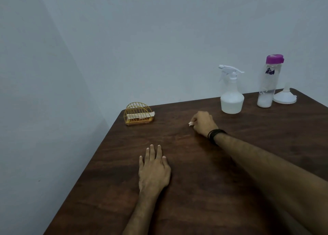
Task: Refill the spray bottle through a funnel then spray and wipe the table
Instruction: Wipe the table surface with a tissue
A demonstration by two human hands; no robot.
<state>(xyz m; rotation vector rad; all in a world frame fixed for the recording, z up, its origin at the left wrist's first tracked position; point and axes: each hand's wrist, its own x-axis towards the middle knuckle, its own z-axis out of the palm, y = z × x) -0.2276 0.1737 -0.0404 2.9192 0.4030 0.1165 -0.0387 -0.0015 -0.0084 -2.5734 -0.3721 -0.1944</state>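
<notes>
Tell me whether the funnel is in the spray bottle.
Out: the funnel sits upside down on the table; the spray bottle wears its trigger head.

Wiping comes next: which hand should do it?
Right. The right hand already pinches the small white tissue low over the table, near the spray bottle. The left hand lies flat, holding nothing.

Open dark wooden tabletop [204, 190] is left mid-table; the far-right corner is crowded by translucent spray bottle [231, 96], purple-capped bottle [268, 85], white funnel [285, 97]; yellow wire napkin holder [139, 113] stands at the far-left corner.
</notes>
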